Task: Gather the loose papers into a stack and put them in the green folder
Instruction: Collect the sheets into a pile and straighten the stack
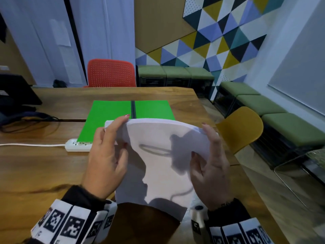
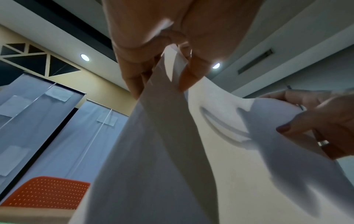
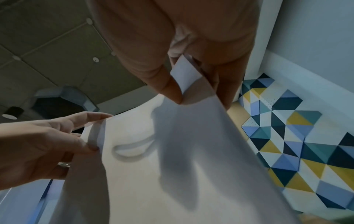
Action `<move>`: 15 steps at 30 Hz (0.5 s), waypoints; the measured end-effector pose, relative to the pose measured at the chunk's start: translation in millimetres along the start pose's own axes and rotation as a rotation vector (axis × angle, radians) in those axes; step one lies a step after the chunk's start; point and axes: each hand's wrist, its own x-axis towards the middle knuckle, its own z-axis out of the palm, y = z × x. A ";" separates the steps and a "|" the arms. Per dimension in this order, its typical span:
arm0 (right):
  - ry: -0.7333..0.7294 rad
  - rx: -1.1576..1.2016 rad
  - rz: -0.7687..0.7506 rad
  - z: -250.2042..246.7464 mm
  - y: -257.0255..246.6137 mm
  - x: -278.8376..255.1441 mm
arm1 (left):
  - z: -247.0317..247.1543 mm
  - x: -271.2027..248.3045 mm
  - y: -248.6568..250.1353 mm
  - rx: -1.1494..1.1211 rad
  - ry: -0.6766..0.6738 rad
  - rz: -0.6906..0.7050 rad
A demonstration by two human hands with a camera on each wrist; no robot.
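A stack of white papers (image 1: 158,155) stands nearly upright above the wooden table (image 1: 44,173), its top edge bowed. My left hand (image 1: 107,155) grips the stack's left edge, thumb in front and fingers behind. My right hand (image 1: 209,164) grips the right edge the same way. The left wrist view shows the papers (image 2: 191,151) pinched by the left hand (image 2: 162,72), with the right hand (image 2: 310,124) at the far side. In the right wrist view the right hand (image 3: 193,84) pinches the papers (image 3: 172,166). The green folder (image 1: 112,117) lies open flat behind the stack.
A white power strip (image 1: 77,146) with its cable lies left of the folder's near corner. Dark gear and cables (image 1: 17,106) sit at the table's far left. A red chair (image 1: 111,73) stands behind the table and a yellow chair (image 1: 241,127) at its right side.
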 end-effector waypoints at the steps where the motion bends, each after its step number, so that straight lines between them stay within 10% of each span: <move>1: -0.011 0.007 0.001 -1.6 -0.6 -0.1 | -2.2 -0.1 1.8 -0.009 -0.020 -0.001; 5: -0.016 0.202 0.093 -9.8 -6.8 -4.5 | -6.1 -7.0 -3.0 -0.221 -0.031 -0.014; 8: -0.053 0.655 0.441 -3.4 9.3 -19.1 | 0.3 -22.6 -29.0 -0.646 -0.041 -0.298; 11: -0.187 0.504 0.493 19.1 30.2 -41.5 | 17.1 -42.3 -41.3 -0.669 -0.216 -0.497; 15: -0.024 0.503 0.446 31.3 28.3 -47.0 | 31.8 -39.9 -28.1 -0.648 -0.015 -0.439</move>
